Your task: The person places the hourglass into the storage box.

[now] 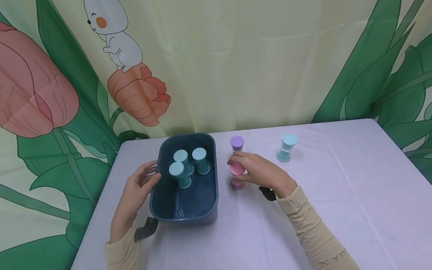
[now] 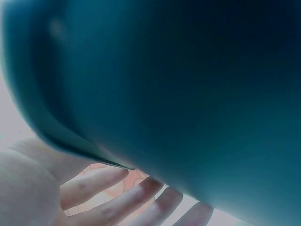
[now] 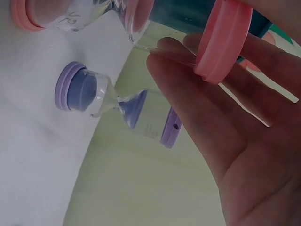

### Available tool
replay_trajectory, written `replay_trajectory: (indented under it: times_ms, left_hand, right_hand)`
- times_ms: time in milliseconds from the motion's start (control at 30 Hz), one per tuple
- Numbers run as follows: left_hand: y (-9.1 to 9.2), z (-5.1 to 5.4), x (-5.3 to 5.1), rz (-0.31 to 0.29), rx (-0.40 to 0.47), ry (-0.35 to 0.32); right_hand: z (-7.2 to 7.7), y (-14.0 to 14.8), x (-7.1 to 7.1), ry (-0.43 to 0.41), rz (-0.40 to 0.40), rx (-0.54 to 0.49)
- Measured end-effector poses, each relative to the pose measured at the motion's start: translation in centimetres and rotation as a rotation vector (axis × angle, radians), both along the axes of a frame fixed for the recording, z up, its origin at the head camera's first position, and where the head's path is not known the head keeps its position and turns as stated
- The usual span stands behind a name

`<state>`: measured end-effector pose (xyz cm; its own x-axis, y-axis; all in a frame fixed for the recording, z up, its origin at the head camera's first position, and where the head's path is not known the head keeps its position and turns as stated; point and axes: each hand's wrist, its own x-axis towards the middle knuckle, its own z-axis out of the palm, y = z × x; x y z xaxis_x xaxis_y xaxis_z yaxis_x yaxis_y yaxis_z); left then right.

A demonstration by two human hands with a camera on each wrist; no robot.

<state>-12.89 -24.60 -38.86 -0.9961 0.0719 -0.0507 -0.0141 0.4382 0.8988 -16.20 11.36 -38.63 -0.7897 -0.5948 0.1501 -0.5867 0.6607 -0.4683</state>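
Note:
On the right of the dark blue bin [image 1: 184, 220], my right hand [image 1: 263, 171] pinches a pink hourglass [image 1: 237, 169] around its upper cap. In the right wrist view, thumb and fingers surround that pink cap [image 3: 223, 40], and the hourglass's other end is near the table. A purple hourglass [image 1: 237, 142] stands just behind it, partly hidden by my fingers in the head view. My left hand [image 1: 136, 192] touches the bin's left side, its fingers extended along the outer wall [image 2: 188, 117]. Inside the bin stand three teal hourglasses [image 1: 177, 169].
Another teal hourglass [image 1: 287, 147] stands upright on the white-covered table [image 1: 332, 186], right of and behind my right hand. A curtain [image 1: 263, 67] printed with flowers, leaves and a rabbit hangs at the table's back edge.

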Motion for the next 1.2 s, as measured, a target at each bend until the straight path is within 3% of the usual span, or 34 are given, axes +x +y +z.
replay_trajectory:
  times_ms: [533,1200]
  left_hand:
    - [-0.1,-0.1,-0.2,-0.003,-0.006,0.004]
    - [-0.1,-0.3,-0.2,0.000,-0.016,0.007]
  right_hand:
    - [2.1,0.4,0.1,0.054,-0.003,0.004]
    - [4.6,0.8,0.7,0.164,0.029,-0.093]
